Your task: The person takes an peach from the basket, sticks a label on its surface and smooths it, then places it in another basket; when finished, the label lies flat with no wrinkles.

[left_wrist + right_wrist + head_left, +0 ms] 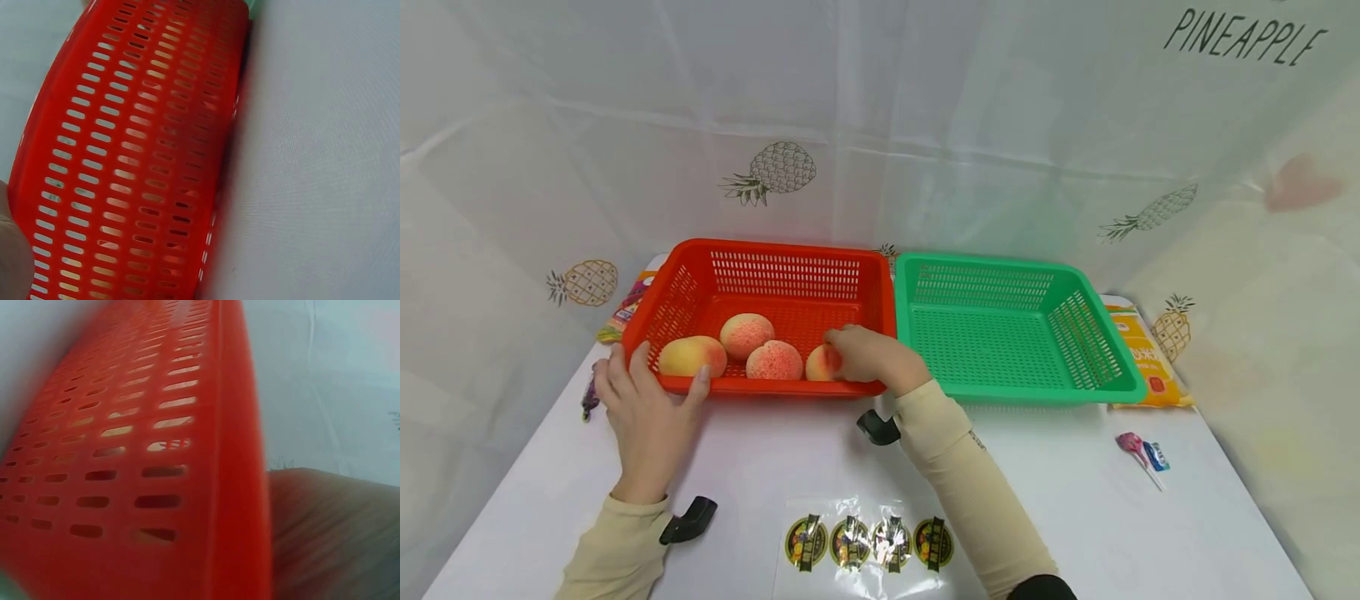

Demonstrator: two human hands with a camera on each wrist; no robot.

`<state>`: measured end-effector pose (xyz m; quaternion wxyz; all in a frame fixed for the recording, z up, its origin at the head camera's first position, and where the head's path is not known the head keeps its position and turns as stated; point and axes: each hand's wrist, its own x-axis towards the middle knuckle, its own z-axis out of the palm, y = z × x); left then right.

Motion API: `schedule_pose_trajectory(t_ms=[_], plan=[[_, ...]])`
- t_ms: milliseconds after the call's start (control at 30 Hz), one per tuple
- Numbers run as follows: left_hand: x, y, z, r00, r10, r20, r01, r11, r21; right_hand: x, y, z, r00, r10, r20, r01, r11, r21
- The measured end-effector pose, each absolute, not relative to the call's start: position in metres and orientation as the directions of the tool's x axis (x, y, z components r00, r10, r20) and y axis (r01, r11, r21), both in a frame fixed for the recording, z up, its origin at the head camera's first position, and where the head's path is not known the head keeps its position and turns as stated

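The red basket holds several peaches along its front side. At its front left corner is my left hand, with the thumb over the front rim beside the yellowish peach and the fingers spread at the left side. My right hand reaches over the front rim and grips the rightmost peach, which the fingers partly cover. Between them sit two pinkish peaches. The right wrist view shows the basket's slotted wall up close, with part of the right hand beyond the rim.
A green basket adjoins the red one on the right. Several round stickers on a clear sheet lie in front. A lollipop, a small blue packet and a yellow bag lie on the right; another bag is behind left.
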<state>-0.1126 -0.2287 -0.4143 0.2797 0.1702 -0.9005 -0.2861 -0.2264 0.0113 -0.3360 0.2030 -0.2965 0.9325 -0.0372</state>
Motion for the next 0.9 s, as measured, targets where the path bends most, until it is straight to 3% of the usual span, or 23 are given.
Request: schedule_pose_trajectory(t_ms=[367,700,900], plan=[[-0.112,-0.229,-0.417,-0.758,-0.447,0.474,-0.093,0.795,0.6,-0.233,0.013,-0.338,-0.71,-0.616,-0.341,-0.583,0.786,-0.206],[-0.114,-0.23,-0.419,-0.739,-0.459,0.494,-0.088,0.792,0.605,-0.214,0.049,-0.295,-0.744,-0.655,-0.134,-0.569,0.725,-0.387],[-0.113,-0.228,-0.418,-0.75,-0.476,0.46,-0.112,0.777,0.62,-0.183,0.09,-0.277,-0.739,-0.674,0.016,-0.626,0.677,-0.386]])
